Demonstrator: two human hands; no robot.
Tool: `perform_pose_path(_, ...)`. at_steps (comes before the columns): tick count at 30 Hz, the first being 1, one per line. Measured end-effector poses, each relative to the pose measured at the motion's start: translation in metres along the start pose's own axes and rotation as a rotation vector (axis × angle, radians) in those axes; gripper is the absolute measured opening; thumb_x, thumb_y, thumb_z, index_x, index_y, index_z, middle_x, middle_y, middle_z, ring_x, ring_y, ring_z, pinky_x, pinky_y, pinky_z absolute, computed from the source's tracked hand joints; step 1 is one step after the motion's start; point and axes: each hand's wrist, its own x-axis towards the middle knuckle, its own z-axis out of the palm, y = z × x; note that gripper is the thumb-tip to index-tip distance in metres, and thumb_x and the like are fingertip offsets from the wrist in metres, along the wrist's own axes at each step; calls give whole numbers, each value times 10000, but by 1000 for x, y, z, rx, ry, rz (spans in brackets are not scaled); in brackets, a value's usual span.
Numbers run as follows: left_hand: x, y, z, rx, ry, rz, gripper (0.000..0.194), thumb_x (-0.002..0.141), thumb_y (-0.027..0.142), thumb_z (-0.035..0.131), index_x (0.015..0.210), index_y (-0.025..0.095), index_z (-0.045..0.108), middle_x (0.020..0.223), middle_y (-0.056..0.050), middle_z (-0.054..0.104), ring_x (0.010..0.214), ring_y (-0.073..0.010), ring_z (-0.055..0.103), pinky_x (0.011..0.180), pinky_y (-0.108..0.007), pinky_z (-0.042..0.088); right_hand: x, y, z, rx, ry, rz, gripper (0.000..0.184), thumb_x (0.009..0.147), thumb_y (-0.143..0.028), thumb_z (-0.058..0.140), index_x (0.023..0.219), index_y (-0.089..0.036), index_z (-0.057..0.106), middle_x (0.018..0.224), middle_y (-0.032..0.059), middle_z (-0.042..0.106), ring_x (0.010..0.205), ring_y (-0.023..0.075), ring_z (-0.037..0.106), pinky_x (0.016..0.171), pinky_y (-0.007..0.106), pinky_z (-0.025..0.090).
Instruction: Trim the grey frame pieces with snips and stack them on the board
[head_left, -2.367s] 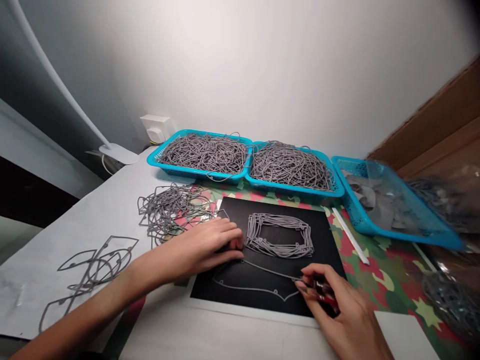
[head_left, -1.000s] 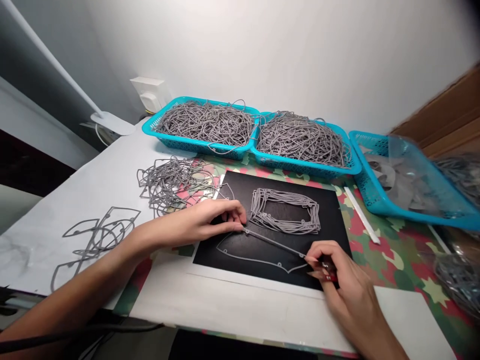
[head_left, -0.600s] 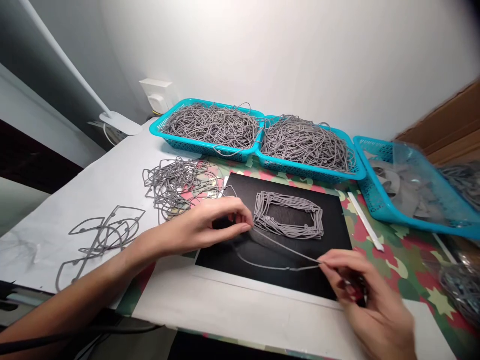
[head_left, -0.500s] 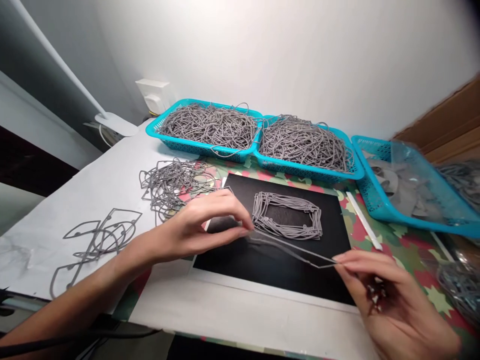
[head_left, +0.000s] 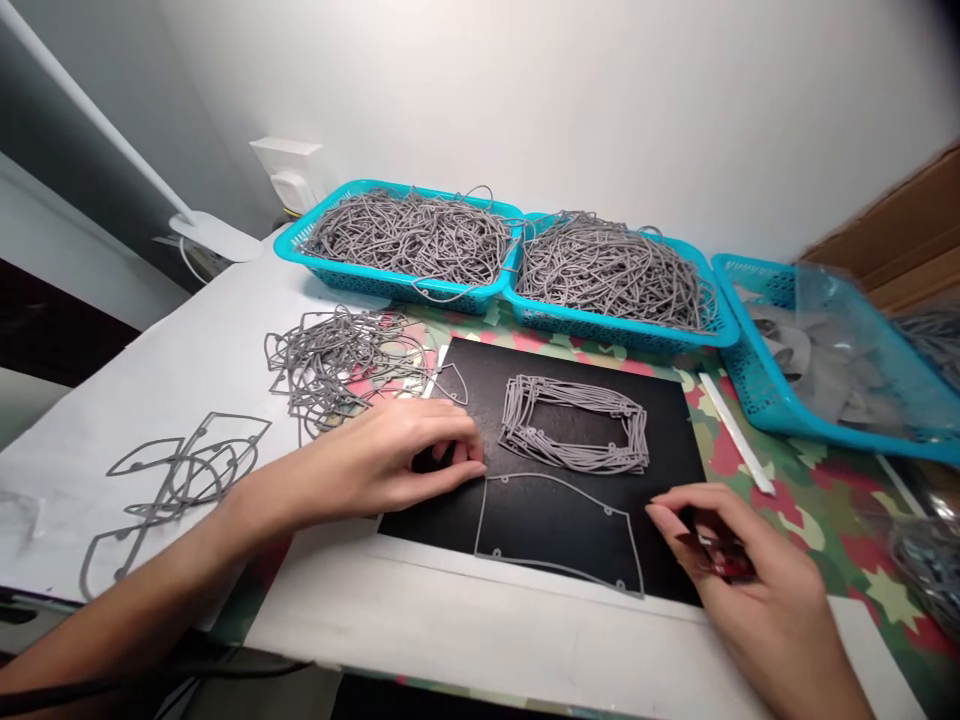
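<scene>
A thin grey rubber gasket [head_left: 551, 568], a four-sided outline with small round tabs, lies flat on the black board [head_left: 442, 510]. At its upper left corner, my left hand [head_left: 420, 450] has thumb and forefinger pinched together on the edge. My right hand [head_left: 742, 570] hovers just off the gasket's right side, thumb and forefinger closed. Something small and shiny is tucked in its curled fingers, too hidden to name. Behind the gasket, a neat stack of similar gaskets [head_left: 517, 455] forms a rectangular ring on the board.
Two blue baskets [head_left: 420, 290] heaped with grey gaskets stand along the wall. A third blue basket [head_left: 765, 400] at right holds clear plastic and grey pieces. A tangled gasket pile [head_left: 330, 360] and some loose gaskets [head_left: 202, 470] lie left. A white strip [head_left: 739, 435] lies right.
The gasket stretched between both hands has come down flat onto the black board. My right hand has let go of its corner and drawn slightly apart from it.
</scene>
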Motion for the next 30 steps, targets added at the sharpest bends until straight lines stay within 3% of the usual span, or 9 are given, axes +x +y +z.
perform_pose_path(7,3,3,14,-18,-14,-49,165,1100,375,733,1021,229,728,919,-5,756,762,-150,676,653,-257,451,0,-5,11,24,-107,30,143,1112,-423,720,1103,-281,723,1033,38,732,880,205,760,688,261,574)
perform_pose_path(12,4,3,15,1,-56,-57,179,1131,358,671,1011,232,713,907,-4,724,774,-153,660,660,-259,432,1,-7,8,17,-177,-47,65,1126,-252,656,1078,-276,692,1040,29,712,876,197,723,720,281,550)
perform_pose_path(17,2,6,14,-12,-66,-46,187,1172,343,592,1040,231,665,978,-13,695,838,-159,630,721,-270,437,2,-6,8,-26,-227,-156,182,1080,-112,572,1108,-275,646,1048,28,696,865,200,708,709,290,538)
perform_pose_path(21,3,12,12,-194,-85,-123,211,1172,409,605,1084,239,694,956,-4,661,789,-153,572,672,-265,430,7,-8,5,-17,-261,-167,334,992,17,426,1083,-269,571,1006,17,658,851,197,681,733,303,522)
perform_pose_path(26,25,13,-1,-381,18,-165,252,1135,459,665,1072,218,698,982,-14,674,810,-157,574,719,-275,470,49,-10,-17,131,-340,-76,234,1068,-74,461,1096,-274,581,1027,14,685,870,191,663,771,292,516)
perform_pose_path(28,40,6,-9,-389,62,-154,261,1114,479,696,1146,221,684,1041,-20,681,845,-165,589,756,-287,487,75,-9,-25,176,-379,-36,119,1133,-216,522,1081,-272,612,1015,11,695,884,195,662,782,294,516)
perform_pose_path(30,54,-2,-14,-370,77,-138,295,1088,494,726,1183,219,676,1025,-14,667,859,-175,593,766,-295,487,100,-5,-28,200,-407,-50,145,1164,-374,550,1126,-272,645,988,10,706,894,205,680,800,306,533)
